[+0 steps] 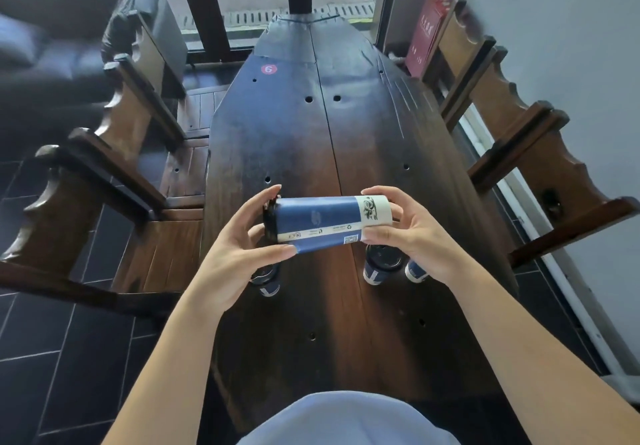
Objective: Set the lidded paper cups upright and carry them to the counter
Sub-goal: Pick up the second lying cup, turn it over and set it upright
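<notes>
Blue paper cup (pixel 322 224) held sideways above the dark wooden desk (pixel 294 139), black lid to the left, white base to the right. Left hand (pixel 235 254) grasps the lid end, fingers (pixel 270 198) curled over the top, thumb beneath. Right hand (pixel 412 236) grasps the base end, fingers curled round the white band. Three more lidded cups on the desk under the hands: one (pixel 266 280) below the left hand, two (pixel 379 266) (pixel 417 271) side by side below the right; all look upright. Red sticker (pixel 269 69) at the desk's far end. Wooden benches (pixel 131 153) flank both sides.
</notes>
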